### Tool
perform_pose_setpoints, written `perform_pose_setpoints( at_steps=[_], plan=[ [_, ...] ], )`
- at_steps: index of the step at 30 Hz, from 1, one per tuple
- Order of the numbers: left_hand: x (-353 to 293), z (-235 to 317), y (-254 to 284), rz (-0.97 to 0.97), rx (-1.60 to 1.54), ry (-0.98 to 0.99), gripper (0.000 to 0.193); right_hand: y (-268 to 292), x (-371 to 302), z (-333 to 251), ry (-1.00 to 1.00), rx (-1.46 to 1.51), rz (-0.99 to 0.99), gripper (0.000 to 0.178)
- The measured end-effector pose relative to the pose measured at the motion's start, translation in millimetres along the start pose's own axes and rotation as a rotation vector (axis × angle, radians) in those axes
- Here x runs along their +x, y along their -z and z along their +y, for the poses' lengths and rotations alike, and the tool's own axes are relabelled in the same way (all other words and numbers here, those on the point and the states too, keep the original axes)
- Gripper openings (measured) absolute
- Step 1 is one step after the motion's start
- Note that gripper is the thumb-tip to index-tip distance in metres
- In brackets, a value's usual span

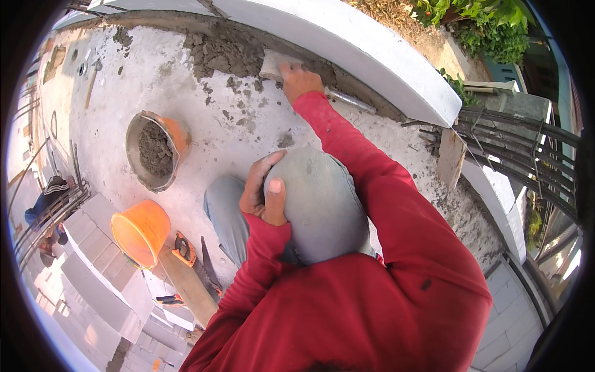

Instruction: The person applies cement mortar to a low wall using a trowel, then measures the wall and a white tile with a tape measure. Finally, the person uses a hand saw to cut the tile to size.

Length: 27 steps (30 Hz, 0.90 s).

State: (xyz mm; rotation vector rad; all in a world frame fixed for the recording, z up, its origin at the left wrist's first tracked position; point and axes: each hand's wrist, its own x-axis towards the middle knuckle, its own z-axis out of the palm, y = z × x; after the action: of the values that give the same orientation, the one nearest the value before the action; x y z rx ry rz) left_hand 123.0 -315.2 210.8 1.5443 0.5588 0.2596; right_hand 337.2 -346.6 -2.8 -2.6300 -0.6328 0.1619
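My right hand (300,82) is closed on a flat, mortar-smeared trowel (273,64), its handle hidden under the fingers. The blade lies against a band of wet grey mortar (223,57) along the foot of a long white block course (347,38). Just right of that hand, a grey metal tube (352,100) lies on the floor beside the blocks. My left hand (265,191) rests on my bent, grey-trousered knee (319,198), thumb and fingers apart, holding nothing. To its left stands an orange bucket (181,137) with wet mortar (155,149) inside.
A second orange bucket (141,232) lies tipped near a saw with an orange handle (185,248) and a wooden board (189,288). A hammer (93,84) lies far left. Rebar (527,149) juts out at right. Another person (49,195) is at the left edge.
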Motion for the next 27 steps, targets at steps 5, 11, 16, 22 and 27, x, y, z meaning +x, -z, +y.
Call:
perform_pose_setpoints(
  at_steps=[5, 11, 16, 22, 27],
  plan=[
    [-2.4, 3.6, -2.1, 0.011, 0.092, -0.049, 0.053, -0.7, -4.1, 1.6, -0.074, 0.082, -0.033, 0.027],
    [-5.6, 6.4, 0.0, -0.006, 0.05, -0.044, 0.045, 25.6, -0.5, -10.9, -0.061, 0.039, 0.075, 0.022],
    [-2.9, 4.7, 0.8, -0.025, 0.029, -0.039, 0.041, 8.5, 15.3, 0.7, -0.072, 0.034, 0.053, 0.024],
    [-2.8, 8.1, 0.9, -0.021, 0.02, -0.027, 0.04, 9.3, 9.2, -5.8, -0.018, -0.056, -0.094, 0.026],
    [-4.4, 1.5, 2.2, -0.018, 0.004, -0.031, 0.039, 31.4, 22.4, -19.3, -0.056, -0.032, 0.029, 0.024]
  ],
)
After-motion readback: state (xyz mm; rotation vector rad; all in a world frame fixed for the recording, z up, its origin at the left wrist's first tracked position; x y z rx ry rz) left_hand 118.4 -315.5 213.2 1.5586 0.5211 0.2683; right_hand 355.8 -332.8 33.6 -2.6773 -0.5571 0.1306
